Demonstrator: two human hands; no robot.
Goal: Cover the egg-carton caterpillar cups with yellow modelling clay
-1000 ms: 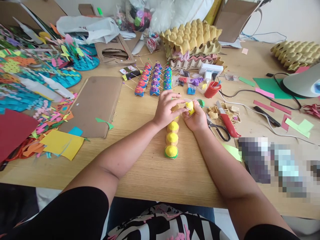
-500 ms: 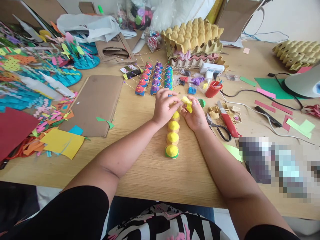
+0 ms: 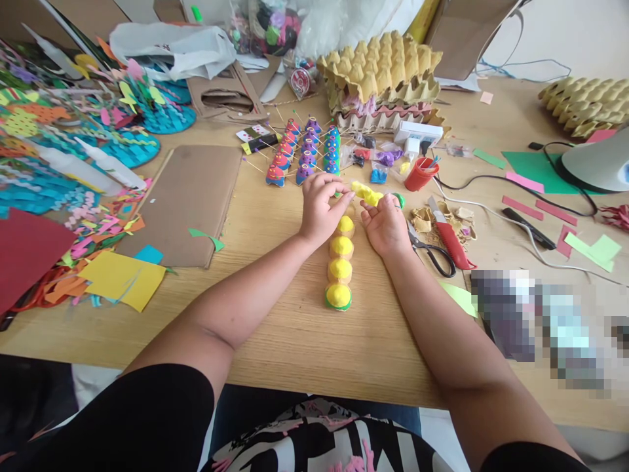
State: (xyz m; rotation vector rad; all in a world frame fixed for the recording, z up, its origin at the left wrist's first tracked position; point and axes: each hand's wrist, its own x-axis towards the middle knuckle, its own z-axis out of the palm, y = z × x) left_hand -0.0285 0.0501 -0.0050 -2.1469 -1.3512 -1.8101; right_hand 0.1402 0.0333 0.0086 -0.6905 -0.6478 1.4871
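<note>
Between my two hands a soft strip of yellow modelling clay (image 3: 366, 193) is stretched out. My left hand (image 3: 320, 208) pinches near its left end, thumb against fingers. At the other end my right hand (image 3: 386, 228) grips it with thumb and fingers. Just below them on the table lies a row of egg-carton cups (image 3: 340, 267), most of them capped with yellow clay, the nearest one edged in green. Its far end is partly hidden by my hands. A green round piece (image 3: 399, 200) shows behind my right fingertips.
Painted egg-carton caterpillars (image 3: 307, 152) with sticks stand behind my hands. To the right are scissors (image 3: 432, 252), a red-handled utility knife (image 3: 449, 233) and a red cup (image 3: 421, 174). Cardboard (image 3: 191, 203) and paper scraps lie left; egg trays (image 3: 378, 72) are stacked at the back.
The yellow clay has gone from a bunched lump at my right fingers to a longer strip between both hands. My right hand has turned slightly; my left hand has barely moved.
</note>
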